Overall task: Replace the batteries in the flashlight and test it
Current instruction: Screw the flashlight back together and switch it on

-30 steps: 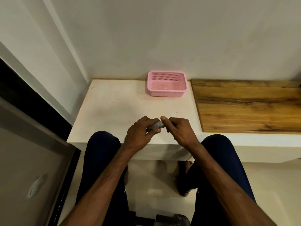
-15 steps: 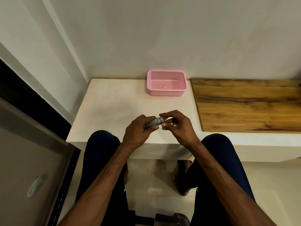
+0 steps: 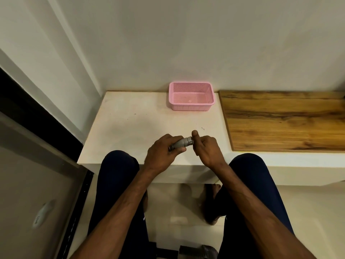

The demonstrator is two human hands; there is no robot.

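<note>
Basket (image 3: 190, 107), pink, sat at desk's (image 3: 130, 128) back, wooden board (image 3: 280, 118) beside. Left hand (image 3: 162, 153) gripped flashlight (image 3: 181, 143) over desk's near edge; right hand (image 3: 206, 149) pinched its wider end with curled fingers, hiding the tip.

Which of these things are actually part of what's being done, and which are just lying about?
In use: flashlight; left hand gripping its body; right hand at its wider end.
Lying about: pink basket at the back of the white table; wooden board on the right.
</note>
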